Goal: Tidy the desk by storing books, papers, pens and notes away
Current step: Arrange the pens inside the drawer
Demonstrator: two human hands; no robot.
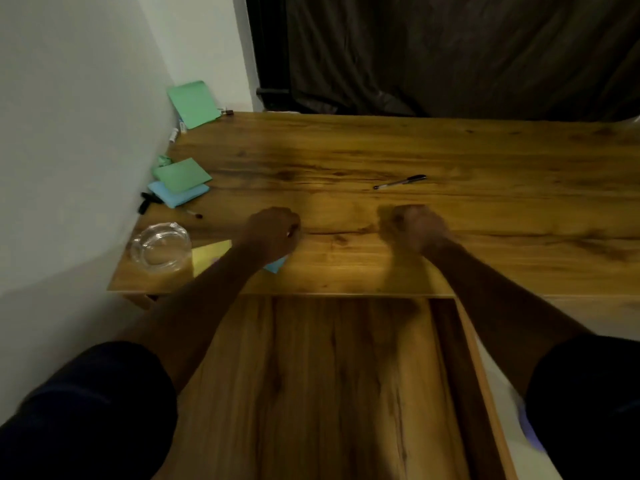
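Left hand (273,233): fingers curled tight, knuckles up, low over the desk (450,150) near its front edge. A blue note (277,265) corner pokes out under the wrist at its 6 o'clock. Can't tell if it's gripped or just lying underneath.

Right hand (415,230): also fisted and motion-blurred, nothing visible in it.

- Pen (400,182): loose on the desk at 12 o'clock of the right hand, apart from it.
- Yellow note (211,256): 9 o'clock of the left hand, just beside the glass ashtray (161,245).
- Green-on-blue note stack (181,174): 10 o'clock, by the wall, with black markers (145,202) beside it.
- Green sheet (194,103): 11 o'clock, far corner, leaning on the wall.
- Open drawer (329,375): 6 o'clock, below both forearms.
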